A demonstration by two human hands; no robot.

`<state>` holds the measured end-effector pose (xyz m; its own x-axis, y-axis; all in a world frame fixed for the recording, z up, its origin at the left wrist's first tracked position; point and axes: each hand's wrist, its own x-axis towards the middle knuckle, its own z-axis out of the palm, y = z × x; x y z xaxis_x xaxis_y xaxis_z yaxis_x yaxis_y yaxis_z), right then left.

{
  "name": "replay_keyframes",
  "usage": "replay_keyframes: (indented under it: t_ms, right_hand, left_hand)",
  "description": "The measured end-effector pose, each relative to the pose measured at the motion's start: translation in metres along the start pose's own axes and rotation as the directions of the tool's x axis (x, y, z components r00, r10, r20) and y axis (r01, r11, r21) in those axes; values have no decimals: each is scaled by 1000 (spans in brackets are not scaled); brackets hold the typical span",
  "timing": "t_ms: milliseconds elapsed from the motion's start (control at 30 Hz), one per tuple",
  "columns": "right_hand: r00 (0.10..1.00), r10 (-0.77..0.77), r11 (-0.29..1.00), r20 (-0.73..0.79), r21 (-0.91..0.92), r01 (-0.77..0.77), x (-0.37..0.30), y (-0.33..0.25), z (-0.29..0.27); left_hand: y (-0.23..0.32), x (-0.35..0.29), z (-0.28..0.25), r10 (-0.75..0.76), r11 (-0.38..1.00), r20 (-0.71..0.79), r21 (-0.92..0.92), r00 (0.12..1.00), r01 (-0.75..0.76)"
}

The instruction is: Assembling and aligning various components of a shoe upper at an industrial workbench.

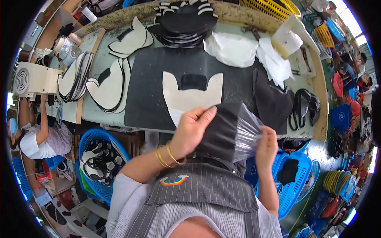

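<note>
My left hand (191, 130) grips a black sheet-like piece (219, 133) by its edge, thumb on top, just in front of the bench. From that piece a clear plastic film (247, 137) stretches in creases to my right hand (266, 147), whose fingers pinch its far end. Beyond my left hand a U-shaped off-white cut piece (194, 95) with a black patch lies flat on a black board (147, 91). A dark cut piece (272, 97) rests at the board's right, close to black-handled scissors (297, 113).
Stacked black pieces (184, 23) and white-and-black pieces (111, 85) lie on the bench. White sheets (232, 48) are at its back right. A blue basket (121, 146) of cut pieces stands left, another blue basket (295, 186) right. A co-worker (47, 139) sits far left near a machine.
</note>
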<state>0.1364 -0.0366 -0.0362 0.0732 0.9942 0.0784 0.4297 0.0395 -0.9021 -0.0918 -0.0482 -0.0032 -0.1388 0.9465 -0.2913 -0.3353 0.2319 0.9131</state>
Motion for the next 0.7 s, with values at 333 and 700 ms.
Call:
replay_keyframes:
  t_ms: [333, 700]
  right_hand:
    - [886, 245, 955, 393, -255, -151, -56, 15, -69]
    - [561, -81, -46, 824, 559, -828, 5, -76, 45]
  left_hand:
    - [62, -5, 2, 214, 365, 615, 670, 759, -646]
    - [7, -60, -76, -304, 949, 441, 212, 844, 232]
